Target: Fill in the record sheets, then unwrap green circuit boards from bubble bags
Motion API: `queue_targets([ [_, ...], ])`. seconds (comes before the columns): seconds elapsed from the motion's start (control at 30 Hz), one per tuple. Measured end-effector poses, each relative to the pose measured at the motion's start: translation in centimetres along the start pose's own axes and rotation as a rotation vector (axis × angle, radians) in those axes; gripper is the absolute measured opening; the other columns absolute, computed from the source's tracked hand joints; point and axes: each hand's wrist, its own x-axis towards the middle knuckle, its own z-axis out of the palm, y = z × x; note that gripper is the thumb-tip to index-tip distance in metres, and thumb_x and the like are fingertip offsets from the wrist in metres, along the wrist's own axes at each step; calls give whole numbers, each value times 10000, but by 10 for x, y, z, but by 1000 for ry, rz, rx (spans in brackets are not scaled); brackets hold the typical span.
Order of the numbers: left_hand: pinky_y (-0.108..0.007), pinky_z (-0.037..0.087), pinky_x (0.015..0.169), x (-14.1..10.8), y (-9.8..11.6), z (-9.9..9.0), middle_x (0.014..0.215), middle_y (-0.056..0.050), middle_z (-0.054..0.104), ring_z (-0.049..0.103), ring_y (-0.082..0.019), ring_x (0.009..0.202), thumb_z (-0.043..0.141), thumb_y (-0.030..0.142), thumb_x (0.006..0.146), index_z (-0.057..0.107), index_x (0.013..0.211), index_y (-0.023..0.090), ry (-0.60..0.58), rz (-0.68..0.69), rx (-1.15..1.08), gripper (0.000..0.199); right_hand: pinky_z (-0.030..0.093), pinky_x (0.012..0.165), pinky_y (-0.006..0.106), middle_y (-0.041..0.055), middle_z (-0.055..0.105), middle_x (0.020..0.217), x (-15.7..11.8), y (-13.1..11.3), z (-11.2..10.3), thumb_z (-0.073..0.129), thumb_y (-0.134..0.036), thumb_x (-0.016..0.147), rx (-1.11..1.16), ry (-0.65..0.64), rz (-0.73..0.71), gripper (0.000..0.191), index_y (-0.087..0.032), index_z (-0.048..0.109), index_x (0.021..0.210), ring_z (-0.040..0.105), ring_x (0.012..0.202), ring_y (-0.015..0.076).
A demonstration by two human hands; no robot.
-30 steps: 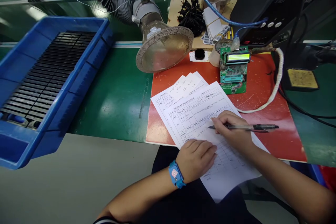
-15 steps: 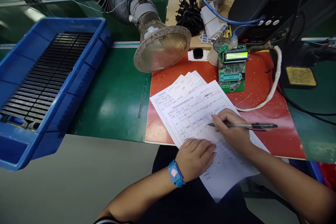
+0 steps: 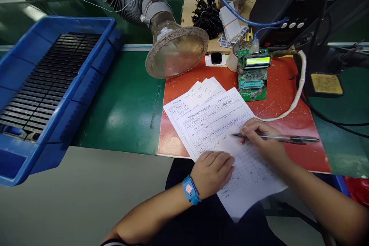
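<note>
Writing on the form (image 3: 245, 188) looks partly done: a handwritten line (image 3: 220, 141) stands there, while many boxes below seem blank. The form lies over the red mat (image 3: 170, 138), its lower end past the table edge. The right hand (image 3: 266, 144) pinches the pen (image 3: 291, 138), tip near this line; the left hand (image 3: 212, 175) rests palm down on the form, fingers loose, gripping nothing visible.
</note>
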Motion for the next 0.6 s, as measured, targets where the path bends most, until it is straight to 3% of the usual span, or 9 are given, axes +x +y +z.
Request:
queue_targets([
  [0.2,-265,467,778,-1,-1,1,1114,-5,614,570,-115,899,553,261,807,580,1036,175,-11,0,13,247,439,628,286,-4,553,587,-3,2,5,565,-182,795,-19,29,-70,174,-191,541,623,531,642,122],
  [0.4,-265,467,779,-1,-1,1,1108,-18,619,573,-120,896,532,264,818,584,1025,182,-13,-7,18,228,432,576,268,-3,526,571,0,1,8,596,-237,775,-134,17,43,249,-179,522,544,518,589,107],
  [0.6,-263,472,771,-1,0,1,1099,-9,617,573,-117,897,539,265,812,575,1032,183,-14,-8,13,238,438,576,260,-4,548,591,0,-1,9,595,-270,776,-187,-13,58,245,-184,550,551,531,602,103],
])
